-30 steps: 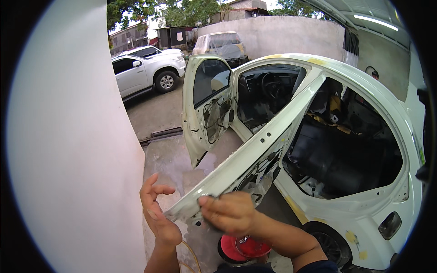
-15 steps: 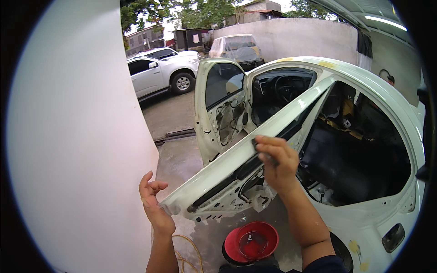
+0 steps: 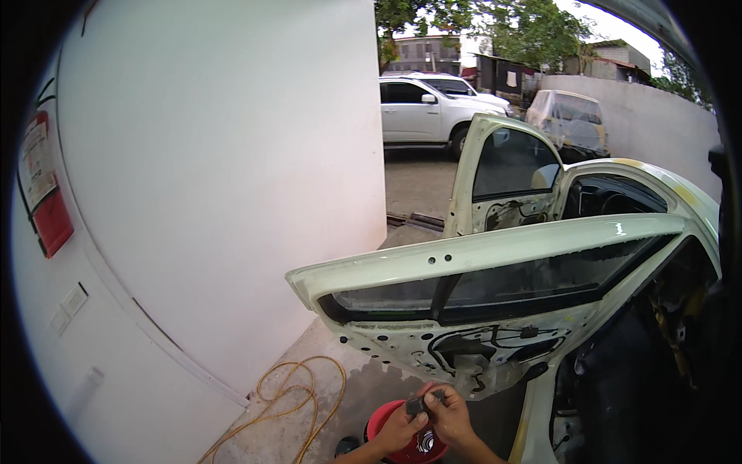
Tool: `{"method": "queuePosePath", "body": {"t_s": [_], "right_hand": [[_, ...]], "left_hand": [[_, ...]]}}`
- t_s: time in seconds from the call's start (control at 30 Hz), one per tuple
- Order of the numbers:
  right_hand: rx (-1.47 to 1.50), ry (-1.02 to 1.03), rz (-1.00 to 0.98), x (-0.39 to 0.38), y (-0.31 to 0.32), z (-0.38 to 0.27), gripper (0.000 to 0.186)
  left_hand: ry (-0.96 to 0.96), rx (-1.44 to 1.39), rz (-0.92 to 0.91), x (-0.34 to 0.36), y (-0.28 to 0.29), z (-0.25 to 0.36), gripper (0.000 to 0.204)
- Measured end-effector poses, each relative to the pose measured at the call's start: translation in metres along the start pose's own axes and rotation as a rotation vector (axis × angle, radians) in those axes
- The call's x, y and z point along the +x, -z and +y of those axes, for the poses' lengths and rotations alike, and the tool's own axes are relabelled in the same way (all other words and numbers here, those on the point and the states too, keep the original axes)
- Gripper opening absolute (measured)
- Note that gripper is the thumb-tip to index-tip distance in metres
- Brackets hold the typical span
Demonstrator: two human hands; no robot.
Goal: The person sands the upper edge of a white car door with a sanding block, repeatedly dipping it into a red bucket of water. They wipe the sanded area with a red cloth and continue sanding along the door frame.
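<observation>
Low in the head view, both my hands meet over a red basin point(image 3: 376, 422) with water in it. A small dark grey piece of sandpaper point(image 3: 417, 405) is pinched between them. Fingers of my left hand point(image 3: 399, 431) are closed on one end of it, and those of my right hand point(image 3: 452, 422) on the other. Just beyond my hands stands the open rear door point(image 3: 495, 241) of a pale car. Its inner trim is off, baring holes and wiring. Neither hand touches the door.
A yellow hose point(image 3: 311, 410) lies coiled on the wet floor. On the left are a white wall point(image 3: 232, 139) and a red fire extinguisher point(image 3: 52, 220). The front door point(image 3: 464, 182) also stands open. Outside are a white pickup point(image 3: 413, 120) and a plastic-covered vehicle point(image 3: 572, 120).
My right hand has left the door's window frame with the sandpaper, and my left hand has left the door's end. Both have come down together over the basin. The view has swung left.
</observation>
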State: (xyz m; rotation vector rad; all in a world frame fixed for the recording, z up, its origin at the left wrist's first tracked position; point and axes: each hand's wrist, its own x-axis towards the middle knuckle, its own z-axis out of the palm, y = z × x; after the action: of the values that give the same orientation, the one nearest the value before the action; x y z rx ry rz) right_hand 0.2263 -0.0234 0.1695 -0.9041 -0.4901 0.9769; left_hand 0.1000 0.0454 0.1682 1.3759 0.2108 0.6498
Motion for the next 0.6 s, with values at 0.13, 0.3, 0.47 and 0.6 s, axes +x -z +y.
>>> {"method": "queuePosePath", "body": {"t_s": [0.13,0.3,0.47,0.6], "right_hand": [[-0.547,-0.018,-0.037,-0.01,0.004,-0.021,0.024],[-0.016,0.297,-0.621,-0.052,-0.029,-0.157,0.028],[0.14,0.668,-1.491,-0.085,-0.104,-0.239,0.022],[0.281,0.69,-1.42,-0.1,-0.131,-0.23,0.023]], "left_hand": [[0.224,-0.32,0.491,-0.019,-0.023,-0.011,0.052],[0.208,-0.136,0.616,-0.045,0.002,0.008,0.041],[0.249,0.055,0.611,-0.063,0.029,0.019,0.032],[0.281,0.181,0.564,-0.072,0.041,0.013,0.03]]}}
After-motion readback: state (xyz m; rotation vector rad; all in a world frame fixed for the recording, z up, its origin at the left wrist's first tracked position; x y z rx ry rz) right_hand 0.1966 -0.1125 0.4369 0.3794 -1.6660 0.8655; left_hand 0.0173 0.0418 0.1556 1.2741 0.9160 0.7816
